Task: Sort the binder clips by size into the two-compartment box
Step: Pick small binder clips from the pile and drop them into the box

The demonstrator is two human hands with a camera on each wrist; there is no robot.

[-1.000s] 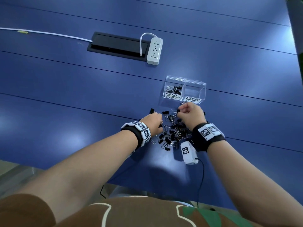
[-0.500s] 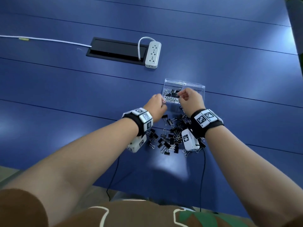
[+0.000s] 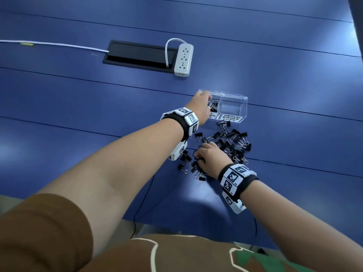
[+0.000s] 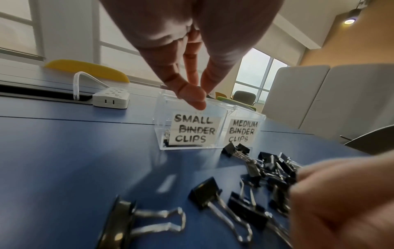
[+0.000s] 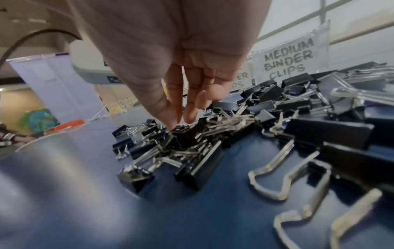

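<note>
A clear two-compartment box (image 3: 233, 95) stands on the blue table, labelled "SMALL BINDER CLIPS" (image 4: 194, 129) on the left and "MEDIUM BINDER CLIPS" (image 5: 290, 59) on the right. Several black clips (image 3: 214, 107) lie in the small compartment. My left hand (image 3: 200, 103) hovers over that compartment with thumb and fingertips (image 4: 193, 98) pressed together; no clip shows between them. A pile of black binder clips (image 3: 231, 142) of two sizes lies in front of the box. My right hand (image 3: 206, 156) reaches down into the pile's near left part, its fingertips (image 5: 172, 125) touching a small clip.
A white power strip (image 3: 183, 58) and a black cable hatch (image 3: 137, 54) sit further back, with a white cable (image 3: 59, 44) running left. Thin black wires (image 3: 143, 195) hang from my wrists over the table's near edge.
My right hand has left the box and dropped back onto the pile. The left hand has moved forward from the box's front to above the small compartment.
</note>
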